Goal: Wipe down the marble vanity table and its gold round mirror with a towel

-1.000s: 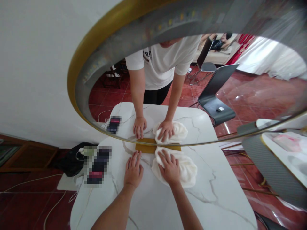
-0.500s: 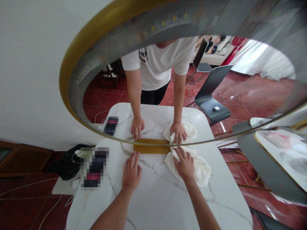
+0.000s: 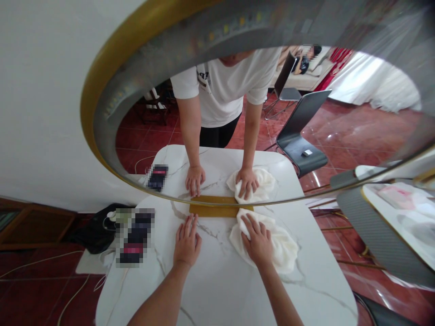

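My right hand (image 3: pixel 258 239) presses down on a crumpled white cloth (image 3: pixel 283 244) on a white marble table (image 3: pixel 220 285), fingers spread over it, close to the gold base (image 3: pixel 217 210) of a large round mirror (image 3: pixel 112 99). My left hand (image 3: pixel 186 242) lies flat and open on the bare tabletop, left of the cloth, fingertips near the mirror base. The mirror shows my own reflection in a white T-shirt, with both hands and the cloth.
A blurred-out device (image 3: pixel 134 235) lies on the table's left part, near a black bag (image 3: pixel 98 226) and white cables on the red tiled floor. Another white table (image 3: pixel 401 217) with a gold rim stands at the right. The mirror reflects a dark chair (image 3: pixel 302 136).
My right hand slid the cloth to the right along the mirror base, then back a little to the left. My left hand stayed flat in place.
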`<act>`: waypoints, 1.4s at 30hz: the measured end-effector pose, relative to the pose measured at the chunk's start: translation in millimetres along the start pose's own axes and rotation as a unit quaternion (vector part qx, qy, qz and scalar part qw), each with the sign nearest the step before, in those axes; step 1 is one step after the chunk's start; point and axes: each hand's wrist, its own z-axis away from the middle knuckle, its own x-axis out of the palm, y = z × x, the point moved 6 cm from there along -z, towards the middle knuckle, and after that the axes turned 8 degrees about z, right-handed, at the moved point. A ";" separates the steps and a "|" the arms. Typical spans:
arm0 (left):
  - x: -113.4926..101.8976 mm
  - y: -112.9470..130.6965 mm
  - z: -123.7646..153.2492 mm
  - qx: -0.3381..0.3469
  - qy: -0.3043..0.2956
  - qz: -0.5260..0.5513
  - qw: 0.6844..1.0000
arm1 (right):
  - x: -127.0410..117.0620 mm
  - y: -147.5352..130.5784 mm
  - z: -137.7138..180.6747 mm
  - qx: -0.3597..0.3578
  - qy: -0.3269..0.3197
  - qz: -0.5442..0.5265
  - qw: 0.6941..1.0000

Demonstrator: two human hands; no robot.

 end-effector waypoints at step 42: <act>-6.0 3.7 -1.2 -0.003 -0.006 -0.016 1.000 | -7.4 -41.6 -17.5 -0.031 -0.032 -0.012 0.999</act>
